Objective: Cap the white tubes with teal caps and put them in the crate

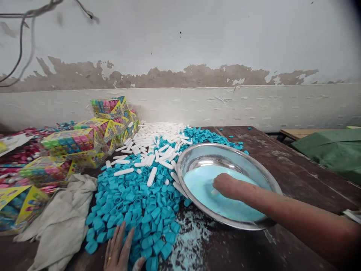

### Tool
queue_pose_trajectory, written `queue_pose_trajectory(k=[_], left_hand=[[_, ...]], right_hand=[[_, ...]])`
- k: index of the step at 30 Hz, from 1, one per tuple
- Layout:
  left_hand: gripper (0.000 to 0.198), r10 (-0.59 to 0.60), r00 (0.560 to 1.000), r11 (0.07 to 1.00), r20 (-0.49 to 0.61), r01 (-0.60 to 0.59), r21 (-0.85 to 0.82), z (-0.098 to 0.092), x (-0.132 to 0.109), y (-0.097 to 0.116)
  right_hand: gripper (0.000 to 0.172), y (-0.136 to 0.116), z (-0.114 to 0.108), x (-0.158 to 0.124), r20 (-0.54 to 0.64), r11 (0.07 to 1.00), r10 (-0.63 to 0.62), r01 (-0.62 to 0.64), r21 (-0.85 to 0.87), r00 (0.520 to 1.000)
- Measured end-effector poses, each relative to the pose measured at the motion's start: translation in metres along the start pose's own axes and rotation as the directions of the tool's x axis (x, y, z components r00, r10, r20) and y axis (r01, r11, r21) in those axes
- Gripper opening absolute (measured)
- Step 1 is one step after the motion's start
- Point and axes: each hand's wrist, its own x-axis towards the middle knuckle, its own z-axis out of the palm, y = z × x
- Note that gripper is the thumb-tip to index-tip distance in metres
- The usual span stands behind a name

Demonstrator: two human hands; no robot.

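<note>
My right hand (227, 185) is closed inside a wide metal basin (263, 169), low over light-blue powder (197, 184). A small white end, apparently of a white plastic tube (214, 192), shows below its fingers at the powder; the rest is hidden. At the bottom edge my left hand (120, 250) lies with its fingers stretched and apart, beside a heap of teal plastic caps (135, 195), and holds nothing that I can see. White rounded tubes (152, 177) are strewn on top of the caps, with a larger pile of them behind.
Yellow display boxes of coloured pieces (70, 141) are stacked at the left, near a crumpled beige cloth (67, 210). Spilled powder (191, 241) marks the dark table (304, 177) before the basin. Green fabric (332, 150) lies at the right; a peeling wall (180, 45) stands behind.
</note>
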Motion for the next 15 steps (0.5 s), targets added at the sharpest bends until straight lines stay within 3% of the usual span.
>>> queue_pose_trajectory(k=[4, 10, 13, 15], left_hand=[[0.063, -0.036, 0.999, 0.999, 0.012, 0.036, -0.014, -0.005, 0.001, 0.005], [0.055, -0.031, 0.999, 0.996, 0.014, 0.032, -0.089, -0.022, 0.010, 0.022], [0.049, 0.069, 0.997, 0.987, 0.018, -0.066, -0.149, -0.034, 0.035, 0.048], [0.041, 0.166, 0.985, 0.969, 0.043, -0.155, -0.191, -0.040, 0.063, 0.078]], right_hand=[[0.018, -0.016, 0.009, 0.008, 0.099, 0.998, -0.044, 0.048, -0.036, 0.994], [0.017, -0.004, -0.007, 0.007, 0.153, 0.978, -0.101, 0.069, 0.197, 0.983], [0.013, 0.009, -0.011, -0.003, 0.109, 0.952, -0.075, 0.038, 0.305, 0.991], [0.010, 0.014, -0.010, -0.010, 0.061, 0.931, -0.062, 0.035, 0.364, 0.996]])
